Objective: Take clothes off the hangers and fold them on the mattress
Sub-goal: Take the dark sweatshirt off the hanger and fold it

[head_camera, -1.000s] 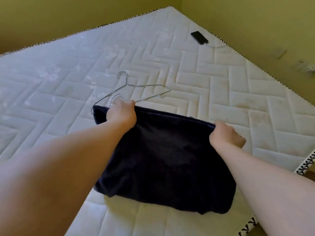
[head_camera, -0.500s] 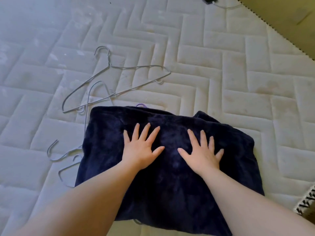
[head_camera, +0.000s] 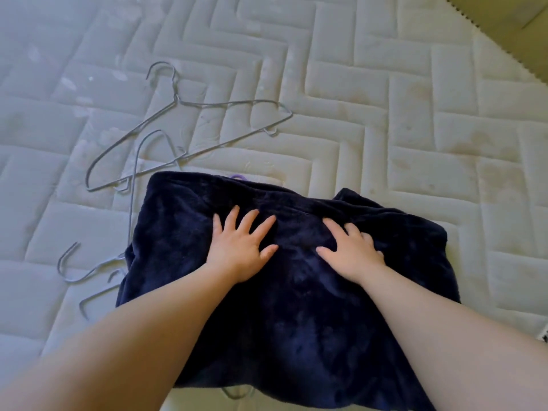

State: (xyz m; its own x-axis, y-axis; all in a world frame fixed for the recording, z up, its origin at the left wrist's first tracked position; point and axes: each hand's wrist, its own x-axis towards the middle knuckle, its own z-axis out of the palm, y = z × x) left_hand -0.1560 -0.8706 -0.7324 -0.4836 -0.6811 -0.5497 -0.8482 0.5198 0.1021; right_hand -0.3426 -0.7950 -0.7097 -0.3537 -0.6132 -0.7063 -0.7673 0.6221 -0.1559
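Pressing flat on the dark navy garment [head_camera: 296, 292], both hands lie palm down with forearms extended from the lower edge of the view. Left hand [head_camera: 241, 250]: fingers spread wide and pointing away from the person, gripping nothing, resting on the cloth left of centre. Right hand [head_camera: 350, 250]: also flat and holding nothing, its fingers slightly curled on the far side, thumb angled inward toward the other hand. A narrow strip of cloth separates the two hands. The garment lies folded into a rough rectangle on the white quilted mattress [head_camera: 385, 129], directly beneath both palms, its far edge just beyond the fingertips. One wire hanger [head_camera: 189, 129] lies bare on the mattress beyond the garment's far left corner. Further hanger hooks [head_camera: 83, 268] protrude from under the garment's left edge; a small purple piece [head_camera: 237, 177] shows at its far edge
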